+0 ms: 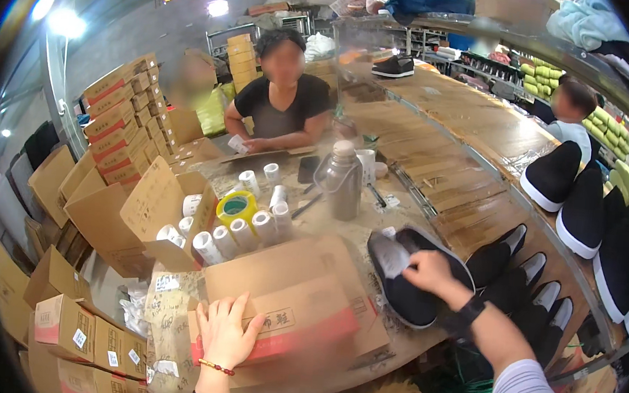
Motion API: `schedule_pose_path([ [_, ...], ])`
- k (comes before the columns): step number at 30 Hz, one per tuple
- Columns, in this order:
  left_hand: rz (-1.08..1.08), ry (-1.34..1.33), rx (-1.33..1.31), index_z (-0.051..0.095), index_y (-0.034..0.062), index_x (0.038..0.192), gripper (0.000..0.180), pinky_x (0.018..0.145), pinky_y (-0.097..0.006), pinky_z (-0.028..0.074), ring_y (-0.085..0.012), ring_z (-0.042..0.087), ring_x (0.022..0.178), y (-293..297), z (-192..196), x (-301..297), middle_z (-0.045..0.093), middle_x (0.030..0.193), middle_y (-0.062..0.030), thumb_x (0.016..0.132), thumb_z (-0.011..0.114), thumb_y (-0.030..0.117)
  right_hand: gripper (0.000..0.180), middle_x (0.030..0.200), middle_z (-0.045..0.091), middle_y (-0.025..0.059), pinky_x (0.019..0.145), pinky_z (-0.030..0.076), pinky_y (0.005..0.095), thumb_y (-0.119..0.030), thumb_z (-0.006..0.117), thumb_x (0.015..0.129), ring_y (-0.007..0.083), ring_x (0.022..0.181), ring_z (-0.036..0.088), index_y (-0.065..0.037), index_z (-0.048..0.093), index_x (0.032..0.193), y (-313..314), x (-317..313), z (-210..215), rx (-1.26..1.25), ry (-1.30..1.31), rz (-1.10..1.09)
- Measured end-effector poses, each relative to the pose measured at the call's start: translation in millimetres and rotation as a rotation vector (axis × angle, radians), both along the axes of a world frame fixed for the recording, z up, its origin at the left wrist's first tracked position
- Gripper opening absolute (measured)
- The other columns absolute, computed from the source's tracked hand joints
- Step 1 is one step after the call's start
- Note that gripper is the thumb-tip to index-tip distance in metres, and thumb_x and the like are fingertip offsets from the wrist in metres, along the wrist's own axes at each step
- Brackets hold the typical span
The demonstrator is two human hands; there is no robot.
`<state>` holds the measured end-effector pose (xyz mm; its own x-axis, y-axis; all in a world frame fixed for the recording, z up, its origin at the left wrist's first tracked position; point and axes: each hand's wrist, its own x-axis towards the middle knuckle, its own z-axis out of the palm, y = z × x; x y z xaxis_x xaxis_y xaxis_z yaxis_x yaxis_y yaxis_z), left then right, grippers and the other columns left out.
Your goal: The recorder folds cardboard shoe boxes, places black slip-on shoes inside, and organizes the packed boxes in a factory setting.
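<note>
My left hand (226,330) lies with its fingers spread on a flat brown and red cardboard shoe box (312,318) in front of me. To its right, my right hand (434,272) is closed at the opening of a black cloth shoe (399,298) with a pale insole. The fingertips are partly hidden, but they appear to pinch the shoe. A second black shoe (451,263) lies right against it, partly behind my hand. Both shoes rest on the worn tabletop (359,237).
White label rolls (226,241) and yellow tape (237,207) stand beyond the box, near a metal flask (341,180). Black shoes (498,259) line the wooden rack (469,201) at right. Stacked cartons (109,132) rise at left. Across the table, a person (285,105) holds a paper slip.
</note>
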<state>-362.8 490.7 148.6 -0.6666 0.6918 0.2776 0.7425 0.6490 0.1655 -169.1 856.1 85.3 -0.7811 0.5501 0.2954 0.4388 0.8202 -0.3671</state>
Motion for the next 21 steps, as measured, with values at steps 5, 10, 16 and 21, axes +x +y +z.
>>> schedule_pose_path([
  [5,-0.003,0.005,0.032,0.054,0.0117,0.124,0.052,0.106,-0.057,0.019,-0.0274,0.046,0.113,1.6,2.7,1.6,0.056,0.113,-0.0103,0.083,0.057,0.045,0.018,0.073,0.056,0.0075,0.068,0.044,0.0401,-0.026,0.068,0.071,0.0271,0.076,0.058,-0.011,0.063,0.064,-22.6,-4.9,-67.6,0.374,0.039,-0.009],
  [10,-0.012,0.017,0.058,0.054,0.0120,0.124,0.053,0.107,-0.057,0.018,-0.0269,0.046,0.113,-2.1,1.4,0.4,0.056,0.112,-0.0106,0.083,0.059,0.044,0.017,0.072,0.054,0.0072,0.067,0.043,0.0398,-0.023,0.069,0.071,0.0265,0.074,0.057,-0.010,0.062,0.062,-28.6,-9.4,-66.4,0.383,0.079,-0.028],
  [16,-0.032,0.042,0.079,0.056,0.0131,0.121,0.051,0.104,-0.057,0.021,-0.0290,0.047,0.111,-4.1,-0.3,-2.3,0.056,0.108,-0.0105,0.082,0.059,0.045,0.019,0.072,0.054,0.0077,0.067,0.043,0.0404,-0.024,0.070,0.071,0.0272,0.075,0.057,-0.010,0.061,0.062,-32.1,-11.5,-64.2,0.373,0.082,-0.048],
  [21,-0.026,0.026,0.090,0.056,0.0126,0.120,0.050,0.104,-0.056,0.021,-0.0288,0.047,0.108,-4.3,0.9,-1.5,0.056,0.106,-0.0101,0.081,0.061,0.043,0.020,0.072,0.054,0.0084,0.067,0.043,0.0410,-0.024,0.070,0.071,0.0279,0.075,0.057,-0.009,0.061,0.062,-32.3,-11.5,-65.4,0.377,0.093,-0.050],
])
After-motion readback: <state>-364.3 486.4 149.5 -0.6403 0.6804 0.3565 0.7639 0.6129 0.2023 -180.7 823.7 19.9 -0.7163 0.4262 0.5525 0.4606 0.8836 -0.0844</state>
